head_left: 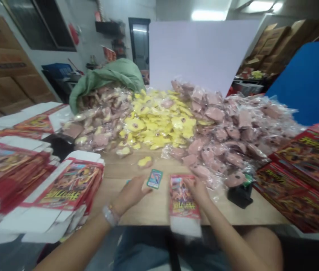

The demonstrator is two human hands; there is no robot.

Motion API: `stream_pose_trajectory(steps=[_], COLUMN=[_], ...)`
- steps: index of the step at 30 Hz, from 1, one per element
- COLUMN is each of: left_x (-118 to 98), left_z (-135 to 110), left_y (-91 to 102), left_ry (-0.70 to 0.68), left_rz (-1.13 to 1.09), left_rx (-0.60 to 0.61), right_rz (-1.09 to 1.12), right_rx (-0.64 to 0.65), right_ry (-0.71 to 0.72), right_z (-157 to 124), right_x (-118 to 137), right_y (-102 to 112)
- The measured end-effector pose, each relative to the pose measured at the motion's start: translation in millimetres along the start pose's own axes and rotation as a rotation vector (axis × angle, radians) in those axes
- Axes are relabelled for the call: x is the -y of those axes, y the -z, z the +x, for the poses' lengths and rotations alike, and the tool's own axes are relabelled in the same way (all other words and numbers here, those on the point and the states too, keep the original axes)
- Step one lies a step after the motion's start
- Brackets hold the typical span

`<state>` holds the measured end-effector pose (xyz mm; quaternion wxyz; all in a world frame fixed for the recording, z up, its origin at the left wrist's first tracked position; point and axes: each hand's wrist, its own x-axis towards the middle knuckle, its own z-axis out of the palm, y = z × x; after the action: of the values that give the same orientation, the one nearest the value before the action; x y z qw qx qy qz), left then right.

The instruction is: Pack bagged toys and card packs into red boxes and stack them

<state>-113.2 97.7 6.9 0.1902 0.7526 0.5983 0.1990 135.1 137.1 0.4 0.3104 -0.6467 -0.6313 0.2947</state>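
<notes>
My left hand [132, 192] is closed, with a small green-edged card [154, 178] at its fingertips, picture side up. The hand is over the wooden table, left of centre. In my right hand [199, 189] is a red printed carton [184, 199], gripped by its right edge. Its white flap [186, 226] sticks out toward me past the table edge. Just beyond the card lies a yellow-and-pink piece [145, 162] in clear wrap. Whether anything is inside the carton cannot be seen.
Flat cartons [63, 184] are stacked at left; filled-looking red boxes [303, 180] stand at right. Wrapped yellow pieces [156, 120] and pink pieces [218, 139] are heaped behind, beside a green sack [111, 73]. A black tape dispenser [240, 195] sits right.
</notes>
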Motion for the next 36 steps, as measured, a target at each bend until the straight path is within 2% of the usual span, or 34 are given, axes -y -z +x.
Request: stream_pose_trajectory(steps=[2, 5, 7, 8, 11, 15, 20, 25, 27, 29, 32, 36], left_x=[38.2, 68.1, 74.2, 75.1, 73.3, 66.0, 58.0, 51.9, 49.7, 49.1, 51.7, 55.7], left_z=[-18.6, -35.4, -36.2, -35.4, -37.3, -52.8, -72.5, -103.2, -106.3, -97.6, -71.3, -48.4], left_y=[-16.6, -35.4, -39.7, -39.6, -34.7, -31.7, -37.4, -40.1, -35.9, -28.6, -17.4, -7.4], left_ry=[0.040, 0.072, 0.075, 0.072, 0.024, -0.041, -0.070, -0.102, -0.101, -0.055, 0.033, 0.035], left_rz=[0.043, 0.091, 0.110, 0.112, 0.134, 0.228, 0.254, 0.240, 0.183, 0.102, -0.067, -0.218], left_rx=[0.030, 0.043, 0.049, 0.057, 0.095, 0.131, 0.163, 0.210, 0.199, 0.166, 0.114, 0.101], right_rz=[-0.126, -0.490, -0.663, -0.692, -0.758, -0.834, -0.851, -0.813, -0.774, -0.719, -0.617, -0.431], right_rx=[0.034, 0.285, 0.442, 0.474, 0.525, 0.581, 0.625, 0.597, 0.574, 0.553, 0.530, 0.545], right_ry=[0.118, 0.512, 0.694, 0.721, 0.783, 0.867, 0.889, 0.831, 0.791, 0.742, 0.653, 0.553], right_z=[17.4, 25.4, 26.5, 26.9, 26.1, 17.2, 10.0, 11.9, 11.5, 11.1, 12.2, 18.7], right_x=[4.2, 16.8, 25.3, 28.3, 31.2, 30.5, 31.3, 32.6, 34.9, 37.9, 41.7, 44.5], right_y=[-29.0, -68.0, -88.5, -96.2, -109.8, -116.6, -119.4, -113.6, -111.9, -111.3, -110.3, -104.9])
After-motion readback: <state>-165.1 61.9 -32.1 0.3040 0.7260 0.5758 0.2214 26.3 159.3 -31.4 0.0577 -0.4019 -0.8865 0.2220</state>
